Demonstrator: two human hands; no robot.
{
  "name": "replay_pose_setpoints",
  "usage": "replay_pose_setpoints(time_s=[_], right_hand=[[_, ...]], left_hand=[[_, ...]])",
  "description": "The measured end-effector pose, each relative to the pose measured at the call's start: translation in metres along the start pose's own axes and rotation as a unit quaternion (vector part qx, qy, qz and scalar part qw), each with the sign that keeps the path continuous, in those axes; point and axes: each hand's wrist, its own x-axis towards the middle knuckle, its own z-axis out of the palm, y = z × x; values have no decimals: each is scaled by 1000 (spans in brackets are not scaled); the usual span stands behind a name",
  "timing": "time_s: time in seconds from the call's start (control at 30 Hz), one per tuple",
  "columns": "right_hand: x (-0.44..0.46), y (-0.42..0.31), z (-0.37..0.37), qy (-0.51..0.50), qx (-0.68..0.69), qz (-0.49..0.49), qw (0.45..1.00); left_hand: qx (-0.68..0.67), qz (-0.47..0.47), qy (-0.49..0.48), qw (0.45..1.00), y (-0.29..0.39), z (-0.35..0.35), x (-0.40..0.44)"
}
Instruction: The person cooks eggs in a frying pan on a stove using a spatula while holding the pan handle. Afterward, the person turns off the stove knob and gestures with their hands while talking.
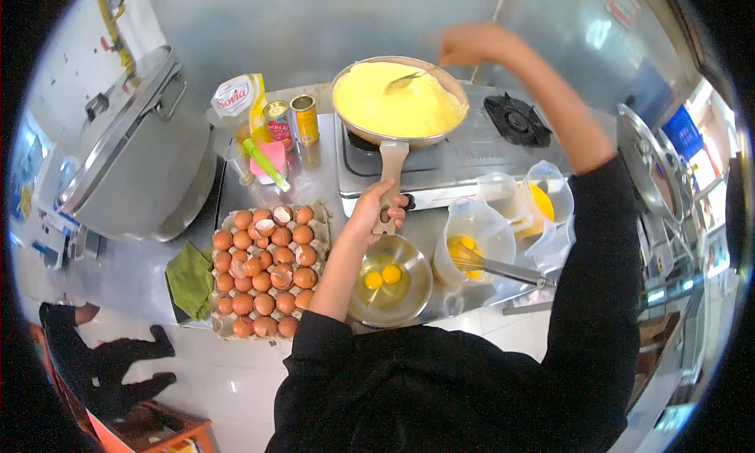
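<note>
My left hand (378, 208) is wrapped around the beige handle (392, 163) of a frying pan (462, 105) on the stove. A pale yellow egg layer (393, 111) spreads across the pan. Above its far right rim, my right hand (470, 44) is closed on a metal spoon (404, 81), whose head touches the yellow layer. Just below my left hand, a steel bowl (421, 296) holds raw egg with two whole yolks (382, 278). Left of it is a cardboard tray (321, 231) of brown eggs (263, 303), with cracked shells (281, 277) on top.
The gas stove (480, 142) has a second burner (517, 120) at right. Plastic jugs (491, 225) hold yolk, one with a whisk (503, 269). Cans (303, 116), an oil pouch (244, 99), a green cloth (189, 281) and a large pot (157, 162) stand left. Another person (106, 359) is lower left.
</note>
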Motion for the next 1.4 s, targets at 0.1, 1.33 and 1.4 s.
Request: replay_pose_setpoints(time_s=[0.1,1.33,1.4], right_hand=[[-46,19,-56,-103,-45,-51,992],[-63,-5,-47,-203,55,-78,975],[-58,-21,-35,-173,62,-88,979]], left_hand=[[-32,-7,6,999,-21,9,-3],[-24,-18,-18,999,1,2,-5],[-6,-17,-7,1000,2,4,-6]])
